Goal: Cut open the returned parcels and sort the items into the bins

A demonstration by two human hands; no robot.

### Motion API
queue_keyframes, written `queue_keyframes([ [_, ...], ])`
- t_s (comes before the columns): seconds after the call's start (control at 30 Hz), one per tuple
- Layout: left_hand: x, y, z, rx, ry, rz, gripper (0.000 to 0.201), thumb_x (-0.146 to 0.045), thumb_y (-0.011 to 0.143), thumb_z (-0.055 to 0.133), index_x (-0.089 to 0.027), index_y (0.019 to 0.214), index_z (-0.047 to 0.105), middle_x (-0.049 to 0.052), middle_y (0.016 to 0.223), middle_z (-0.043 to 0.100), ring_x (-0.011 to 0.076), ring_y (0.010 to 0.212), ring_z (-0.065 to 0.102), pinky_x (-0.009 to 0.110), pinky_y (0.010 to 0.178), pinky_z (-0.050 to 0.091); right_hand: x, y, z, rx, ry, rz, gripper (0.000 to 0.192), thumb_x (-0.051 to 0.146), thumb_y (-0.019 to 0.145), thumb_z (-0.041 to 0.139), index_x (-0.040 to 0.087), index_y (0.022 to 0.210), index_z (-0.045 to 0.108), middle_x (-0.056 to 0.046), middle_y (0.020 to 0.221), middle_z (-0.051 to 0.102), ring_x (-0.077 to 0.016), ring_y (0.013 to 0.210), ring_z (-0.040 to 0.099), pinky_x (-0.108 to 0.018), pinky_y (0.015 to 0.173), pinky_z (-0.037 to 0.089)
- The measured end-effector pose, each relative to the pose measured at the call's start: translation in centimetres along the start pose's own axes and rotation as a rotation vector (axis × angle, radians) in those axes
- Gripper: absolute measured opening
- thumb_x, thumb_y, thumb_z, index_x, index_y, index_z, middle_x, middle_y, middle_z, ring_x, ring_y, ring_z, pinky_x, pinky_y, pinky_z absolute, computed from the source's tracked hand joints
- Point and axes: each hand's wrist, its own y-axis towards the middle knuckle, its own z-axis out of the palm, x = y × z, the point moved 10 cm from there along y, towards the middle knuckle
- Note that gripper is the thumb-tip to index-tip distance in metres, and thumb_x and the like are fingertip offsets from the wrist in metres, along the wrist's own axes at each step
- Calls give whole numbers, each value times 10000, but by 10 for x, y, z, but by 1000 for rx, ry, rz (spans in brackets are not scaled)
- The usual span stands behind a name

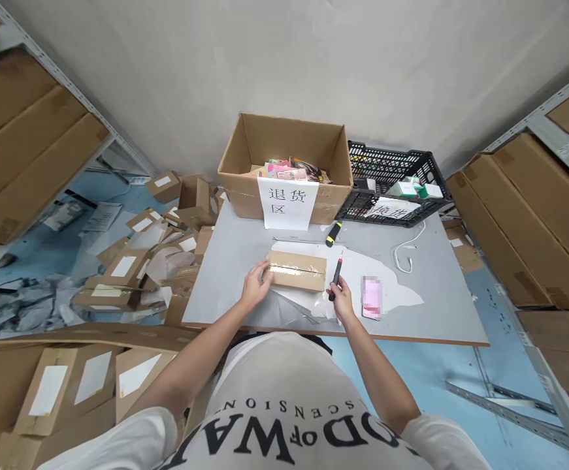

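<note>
Brown cardboard box (298, 277) lies on the worktop (220, 261) before you. Your left hand (254, 285) grasps its 9 o'clock end; your right hand (343, 298), near 4 o'clock, clasps a red-and-black tool (336, 273), tip towards 12 o'clock. Brace firmly, fingers clear of that tip.

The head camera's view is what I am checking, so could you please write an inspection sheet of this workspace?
Surface: grey table with an irregular white patch.
Handled things: small taped box; red-and-black tool.
Clutter: yellow-and-black tool; pink item, blurred; large open carton and black crate, both holding goods.
Hands: left hand touches the box's left end; right hand holds the red-and-black tool near its right end.
Cables: white cable, curved, in front of the crate.
Surroundings: grey wall behind; piled boxes left; shelved cartons right.
</note>
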Motion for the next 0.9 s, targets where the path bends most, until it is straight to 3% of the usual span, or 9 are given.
queue_keyframes([
  [0.1,40,17,-9,-21,-264,-368,635,-598,848,390,-158,1293,495,137,1423,412,274,1330,355,418,1083,282,4,4,15,63,225,73,327,301,689,665,235,1001,593,-30,1049,593,-155,926,581,-258,700,504],
  [0.17,54,19,5,100,-459,-567,719,-652,864,239,-145,1319,467,147,1448,368,273,1351,317,420,1072,297,8,6,22,114,293,112,238,270,691,663,225,918,606,-36,1009,632,-162,914,599,-250,657,505],
  [0.23,54,18,19,242,-606,-663,805,-696,845,126,-145,1327,462,148,1437,385,270,1345,328,415,1059,320,10,8,25,165,315,146,205,253,706,654,218,903,611,-48,1002,660,-169,892,618,-262,637,511],
  [0.33,49,15,28,341,-697,-710,878,-746,803,80,-155,1318,475,144,1387,458,275,1303,398,406,1027,366,12,10,26,213,338,186,192,243,727,643,210,914,610,-59,1002,679,-176,860,639,-287,630,525],
  [0.5,51,8,25,317,-717,-724,845,-727,821,97,-149,1312,468,154,1386,458,264,1300,403,391,978,414,16,19,28,231,319,199,198,229,715,645,211,910,616,-43,968,697,-160,809,645,-273,625,525],
  [0.67,49,-18,25,259,-799,-696,831,-720,832,127,-120,1324,422,174,1422,401,242,1313,385,379,955,436,38,50,35,243,116,145,205,293,696,630,198,877,639,-48,900,707,-180,833,651,-280,690,514],
  [0.77,43,-44,32,241,-854,-703,857,-735,819,107,-105,1300,435,196,1410,406,253,1302,401,395,943,447,56,79,49,268,-28,141,188,311,703,591,175,823,642,-61,860,707,-189,824,654,-288,740,502],
  [0.9,30,-75,47,225,-949,-719,917,-764,787,60,-99,1294,438,216,1409,398,275,1303,397,432,964,427,73,115,86,361,-140,186,162,256,715,540,152,775,648,-68,789,707,-188,794,650,-287,764,488],
])
